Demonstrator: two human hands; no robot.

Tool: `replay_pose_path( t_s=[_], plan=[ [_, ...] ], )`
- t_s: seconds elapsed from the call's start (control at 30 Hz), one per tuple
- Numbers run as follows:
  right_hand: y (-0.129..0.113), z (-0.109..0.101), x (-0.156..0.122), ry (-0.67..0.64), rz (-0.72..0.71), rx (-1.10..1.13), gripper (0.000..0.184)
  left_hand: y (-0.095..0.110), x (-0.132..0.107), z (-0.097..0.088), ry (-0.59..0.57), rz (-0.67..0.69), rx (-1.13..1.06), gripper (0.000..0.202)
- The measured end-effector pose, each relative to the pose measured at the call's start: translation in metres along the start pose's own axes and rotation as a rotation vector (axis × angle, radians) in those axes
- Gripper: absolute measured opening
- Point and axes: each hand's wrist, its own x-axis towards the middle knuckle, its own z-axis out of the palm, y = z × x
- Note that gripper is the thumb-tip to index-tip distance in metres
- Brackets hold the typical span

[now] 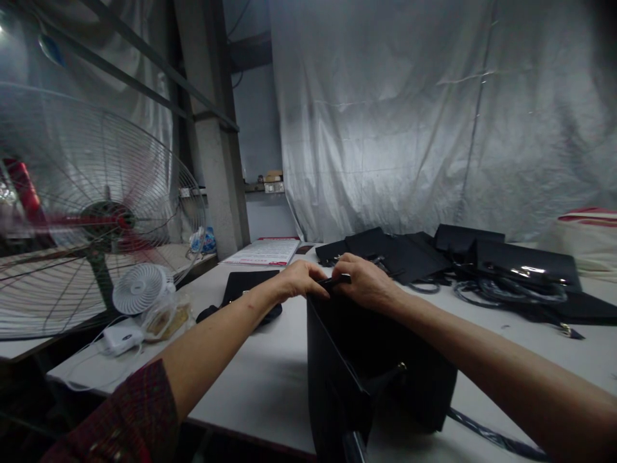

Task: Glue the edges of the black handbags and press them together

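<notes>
A black handbag [332,360] stands open on the white table in front of me, its dark inside facing up. At the far end of its top rim, my left hand [303,281] pinches the edge between thumb and fingers. Close beside it, my right hand [361,281] grips the same rim with bent fingers. A small gold-coloured fitting shows on the bag's near side. From under my right forearm a wrapped strap [496,437] runs out to the right. Left of the bag lies another black bag or pouch [248,286], partly covered by my left forearm.
Several black bags [525,263] with wrapped straps are heaped at the back right. Printed sheets [263,251] lie at the back. On the left stand a large caged fan [108,218], a small white fan [143,288] and a plastic bag [168,318]. A silver sheet [385,128] hangs behind.
</notes>
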Motion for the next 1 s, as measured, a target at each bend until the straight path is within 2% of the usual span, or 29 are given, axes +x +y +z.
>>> replay_pose_path(
  t_s=[0.17, 0.43, 0.73, 1.0],
  plan=[
    [0.0047, 0.0074, 0.0038, 0.032, -0.073, 0.015, 0.003, -0.0038, 0.0032, 0.0001, 0.022, 0.012, 0.031, 0.033],
    [0.0051, 0.0086, 0.0049, 0.073, -0.131, 0.027, 0.012, 0.0001, 0.0045, 0.0002, 0.006, 0.01, 0.063, 0.036],
    [0.0017, 0.0076, -0.0005, 0.149, -0.198, 0.007, 0.012, -0.0024, 0.0062, -0.001, 0.015, 0.027, 0.095, 0.038],
    [0.0002, 0.0083, 0.0016, 0.089, -0.115, -0.014, 0.005, -0.0045, 0.0104, 0.0006, 0.044, 0.006, 0.081, 0.043]
  ],
)
